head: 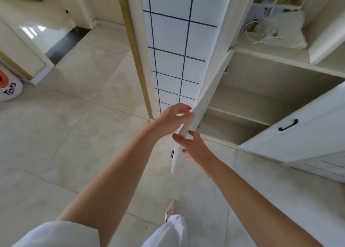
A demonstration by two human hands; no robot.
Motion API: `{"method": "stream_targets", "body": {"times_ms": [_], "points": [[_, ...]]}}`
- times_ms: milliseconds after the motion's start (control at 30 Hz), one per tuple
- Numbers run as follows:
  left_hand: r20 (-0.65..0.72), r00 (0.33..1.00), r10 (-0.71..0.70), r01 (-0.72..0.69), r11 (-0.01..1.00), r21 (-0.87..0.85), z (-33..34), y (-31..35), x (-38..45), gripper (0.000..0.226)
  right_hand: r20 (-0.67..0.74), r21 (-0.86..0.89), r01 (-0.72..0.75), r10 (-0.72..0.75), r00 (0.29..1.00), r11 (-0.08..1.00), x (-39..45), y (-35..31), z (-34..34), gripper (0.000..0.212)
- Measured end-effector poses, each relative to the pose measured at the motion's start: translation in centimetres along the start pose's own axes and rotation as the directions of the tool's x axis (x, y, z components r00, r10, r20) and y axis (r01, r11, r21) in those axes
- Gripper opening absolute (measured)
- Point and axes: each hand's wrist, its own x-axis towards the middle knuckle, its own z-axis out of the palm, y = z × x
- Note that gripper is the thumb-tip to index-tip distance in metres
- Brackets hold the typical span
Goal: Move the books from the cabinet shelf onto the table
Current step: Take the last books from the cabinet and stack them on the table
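Both hands meet on the left cabinet door (197,119), seen edge-on at the centre. The left hand (173,116) curls its fingers over the edge; the right hand (194,149), at 6 o'clock of it, lies with spread fingers against the panel. The cabinet shelf (242,97), at 3 o'clock, shows no books in view. The right cabinet door (298,127) stands open.

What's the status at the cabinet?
Left hand and right hand on left cabinet door edge. Lower shelves bare; no books visible. Right door open.

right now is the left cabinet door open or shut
Open: the left cabinet door stands edge-on, swung out, both hands on it, bare shelves showing behind.
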Motion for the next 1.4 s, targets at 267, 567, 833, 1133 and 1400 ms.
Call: {"method": "stream_targets", "body": {"times_ms": [267, 567, 833, 1133, 1400], "points": [[0.207, 0.977, -0.047, 0.067, 0.994, -0.092, 0.6, 1.5, 3.1, 0.049, 0.097, 0.05, -0.012, 0.007, 0.995, 0.999, 0.5, 0.2, -2.0, 0.083], [0.077, 0.997, -0.032, 0.041, 0.992, -0.117, 6.6, 2.2, 2.2, 0.06, 0.195, 0.011, -0.08, 0.076, 0.978, 0.997, -1.5, 2.1, -8.5, 0.081], [-0.296, 0.947, 0.124, -0.125, 0.992, 0.013, 17.6, 3.4, 2.0, 0.078, 0.257, -0.128, -0.065, 0.097, 0.962, 0.99, -3.8, 5.3, -19.5, 0.073], [-0.178, 0.828, 0.532, -0.351, 0.739, 0.575, 27.4, 9.4, 9.0, 0.055, 0.217, -0.245, 0.051, 0.003, 0.976, 0.968, -5.5, 4.8, -36.2, 0.054], [-0.016, 0.866, 0.5, -0.272, 0.497, 0.824, 30.8, 12.7, 15.4, 0.059, -0.328, -0.741, 0.056, -0.434, 0.839, 0.669, -3.5, 4.9, -42.5, 0.051]]}}
